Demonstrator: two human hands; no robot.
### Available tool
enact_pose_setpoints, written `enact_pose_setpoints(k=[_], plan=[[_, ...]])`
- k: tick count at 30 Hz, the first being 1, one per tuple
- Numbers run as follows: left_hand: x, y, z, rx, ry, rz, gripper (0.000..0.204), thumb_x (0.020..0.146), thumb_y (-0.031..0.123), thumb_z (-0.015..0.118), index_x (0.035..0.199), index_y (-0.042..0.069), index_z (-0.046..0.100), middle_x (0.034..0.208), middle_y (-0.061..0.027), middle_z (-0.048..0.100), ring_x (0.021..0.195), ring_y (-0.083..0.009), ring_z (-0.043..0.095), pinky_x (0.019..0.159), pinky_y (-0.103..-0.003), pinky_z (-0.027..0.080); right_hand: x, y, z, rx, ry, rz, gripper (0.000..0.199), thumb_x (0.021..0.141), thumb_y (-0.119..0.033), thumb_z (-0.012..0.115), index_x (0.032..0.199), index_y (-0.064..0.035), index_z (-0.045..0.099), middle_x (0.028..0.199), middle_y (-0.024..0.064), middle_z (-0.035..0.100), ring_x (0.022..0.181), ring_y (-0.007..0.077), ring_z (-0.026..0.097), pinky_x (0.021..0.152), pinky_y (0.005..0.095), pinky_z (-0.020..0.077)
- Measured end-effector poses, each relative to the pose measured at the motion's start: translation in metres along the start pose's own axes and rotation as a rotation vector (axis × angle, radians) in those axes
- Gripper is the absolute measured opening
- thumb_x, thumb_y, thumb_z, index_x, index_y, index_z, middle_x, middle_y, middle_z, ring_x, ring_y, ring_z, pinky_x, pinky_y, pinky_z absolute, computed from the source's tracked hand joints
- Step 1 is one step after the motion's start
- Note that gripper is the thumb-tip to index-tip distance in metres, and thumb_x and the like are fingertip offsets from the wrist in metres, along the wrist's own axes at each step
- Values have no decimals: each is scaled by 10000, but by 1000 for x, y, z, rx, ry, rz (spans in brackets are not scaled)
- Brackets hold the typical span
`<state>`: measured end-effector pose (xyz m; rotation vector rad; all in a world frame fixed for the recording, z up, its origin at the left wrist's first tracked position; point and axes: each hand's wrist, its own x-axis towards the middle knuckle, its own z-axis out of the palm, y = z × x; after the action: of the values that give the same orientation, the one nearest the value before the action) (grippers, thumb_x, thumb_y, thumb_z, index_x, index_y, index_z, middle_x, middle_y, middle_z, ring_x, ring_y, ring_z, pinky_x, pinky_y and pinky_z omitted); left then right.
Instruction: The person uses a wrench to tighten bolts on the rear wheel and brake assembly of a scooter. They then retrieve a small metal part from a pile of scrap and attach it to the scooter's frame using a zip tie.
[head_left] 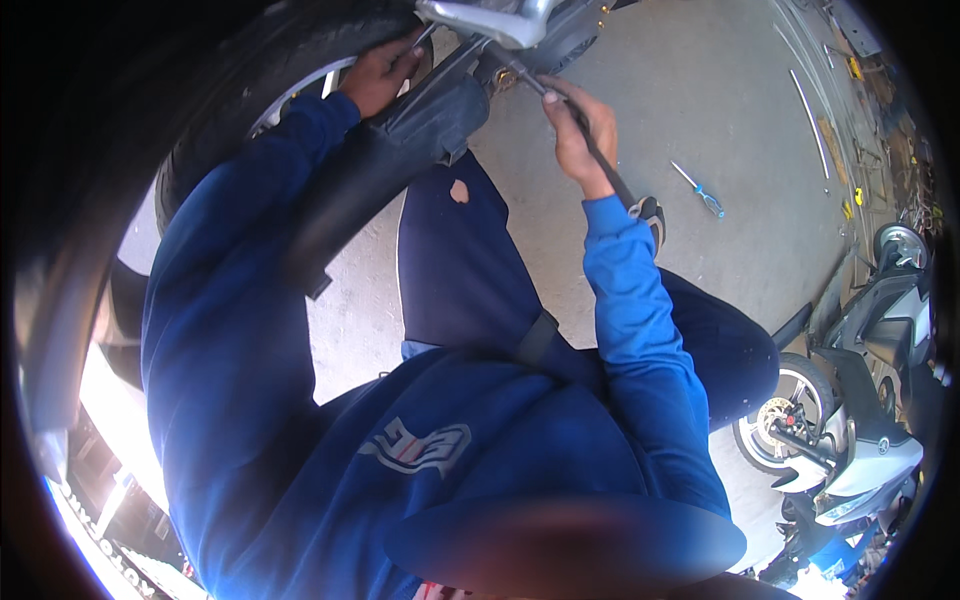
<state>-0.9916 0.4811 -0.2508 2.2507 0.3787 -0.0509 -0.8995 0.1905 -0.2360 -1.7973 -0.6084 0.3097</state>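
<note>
Blue-sleeved right hand (575, 130) at 12 o'clock, grip clenched on long dark tool (560, 100) whose tip meets brass nut (507, 80) under silver bracket (500, 20) | left hand (385, 75) at 11 o'clock, grip against tyre (250, 70), closure unclear | screwdriver (698, 190) on floor (700, 100) at 2 o'clock | parked scooter (850, 400) at 4 o'clock
</note>
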Motion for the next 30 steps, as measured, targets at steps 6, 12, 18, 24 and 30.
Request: enact_pose_setpoints(k=[6,12,18,24,30], plan=[[-12,13,-8,113,13,75,435,998,289,447,1364,55,472,1250,-228,574,1156,-341,546,1003,-354,396,4,7,0,3,28,-58,259,880,-202,618,1047,-15,686,793,107,675,734,160,621,688,299,477],[-16,19,-17,270,57,136,427,1000,214,448,1404,82,418,1291,-256,530,1191,-368,518,1013,-386,392,5,13,-2,24,16,-103,242,894,-185,630,1056,-14,691,777,46,630,733,105,551,672,256,439],[-17,53,-37,353,0,132,342,958,205,487,1253,63,587,1067,-237,645,994,-335,626,915,-397,459,6,16,-3,75,-4,-50,263,892,-211,629,1065,-23,687,844,117,693,788,158,639,732,295,484],[13,114,-60,381,-229,-180,240,917,207,539,1050,31,634,690,-53,561,482,-130,492,405,-280,401,11,10,-8,83,-21,-114,231,895,-173,645,1045,-4,692,791,27,642,734,90,551,662,242,436],[21,123,-62,-422,-180,-639,192,921,126,569,1082,24,549,774,-31,521,463,-29,353,317,-187,257,19,-3,-21,-9,-56,-24,228,878,-173,664,1019,4,696,763,22,640,707,85,549,640,239,433]])
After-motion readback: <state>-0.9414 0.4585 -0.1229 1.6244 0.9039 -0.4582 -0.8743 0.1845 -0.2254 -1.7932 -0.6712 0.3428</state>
